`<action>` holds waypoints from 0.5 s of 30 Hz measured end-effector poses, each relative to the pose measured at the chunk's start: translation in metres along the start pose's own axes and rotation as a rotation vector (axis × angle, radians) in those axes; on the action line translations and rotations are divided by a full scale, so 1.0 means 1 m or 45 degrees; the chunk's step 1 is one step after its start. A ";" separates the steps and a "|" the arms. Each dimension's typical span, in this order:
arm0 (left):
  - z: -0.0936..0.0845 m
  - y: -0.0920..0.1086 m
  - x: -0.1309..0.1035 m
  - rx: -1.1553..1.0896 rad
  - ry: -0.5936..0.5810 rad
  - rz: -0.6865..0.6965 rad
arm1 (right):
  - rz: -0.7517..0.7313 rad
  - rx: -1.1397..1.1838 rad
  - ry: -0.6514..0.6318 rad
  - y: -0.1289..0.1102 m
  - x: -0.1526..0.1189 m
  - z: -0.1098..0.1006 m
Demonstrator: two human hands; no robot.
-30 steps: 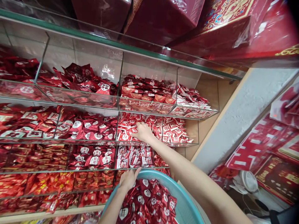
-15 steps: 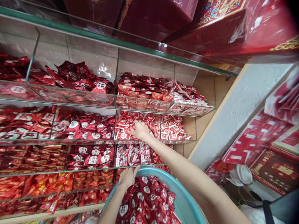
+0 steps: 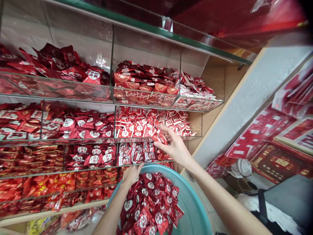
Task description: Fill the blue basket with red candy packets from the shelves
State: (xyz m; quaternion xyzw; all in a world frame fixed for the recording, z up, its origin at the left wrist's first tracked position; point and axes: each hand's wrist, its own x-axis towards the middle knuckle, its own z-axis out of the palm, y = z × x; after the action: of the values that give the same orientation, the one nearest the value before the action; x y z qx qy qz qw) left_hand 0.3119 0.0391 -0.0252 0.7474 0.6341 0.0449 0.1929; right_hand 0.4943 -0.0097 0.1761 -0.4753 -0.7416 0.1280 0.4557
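My right hand (image 3: 174, 145) is in front of the shelf, its thumb and fingers around a red packet (image 3: 160, 136). Behind it, a glass compartment (image 3: 137, 122) holds red and white packets. Below, a teal plastic basket (image 3: 193, 209) is partly filled with dark red packets (image 3: 149, 205) bearing white labels. My left hand (image 3: 132, 174) lies at the basket's back rim, just under the shelf edge, with its thumb pointing up; its other fingers are curled over the rim and largely hidden.
Glass shelves (image 3: 80, 140) with dividers hold red packets in rows on the left. Large red boxes (image 3: 232, 23) sit on the top shelf. At right are a white wall (image 3: 234, 107), hanging red decorations (image 3: 254, 133), a white roll (image 3: 244, 168) and a grey object (image 3: 290, 195).
My right hand has left the packets in the compartment, moving right and towards me, now with a red packet. The view has shifted, and my left hand remains at the basket rim.
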 end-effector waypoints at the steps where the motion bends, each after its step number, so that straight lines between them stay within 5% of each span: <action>1: 0.000 0.001 0.000 0.003 -0.003 -0.001 | 0.065 0.013 -0.008 0.010 -0.018 -0.005; 4: -0.001 0.002 0.003 -0.004 -0.013 -0.010 | 0.293 -0.047 -0.124 0.045 -0.075 -0.014; 9: 0.003 0.003 0.011 -0.042 -0.007 -0.038 | 0.646 -0.534 -0.585 0.088 -0.160 -0.013; 15: 0.002 0.004 0.011 -0.016 -0.009 -0.052 | 0.592 -0.826 -1.053 0.088 -0.197 0.002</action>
State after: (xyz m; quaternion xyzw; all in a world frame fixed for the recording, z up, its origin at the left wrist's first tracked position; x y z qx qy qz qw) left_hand 0.3186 0.0489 -0.0281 0.7333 0.6483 0.0424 0.2005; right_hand 0.5709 -0.1255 0.0107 -0.6519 -0.7354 0.1660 -0.0815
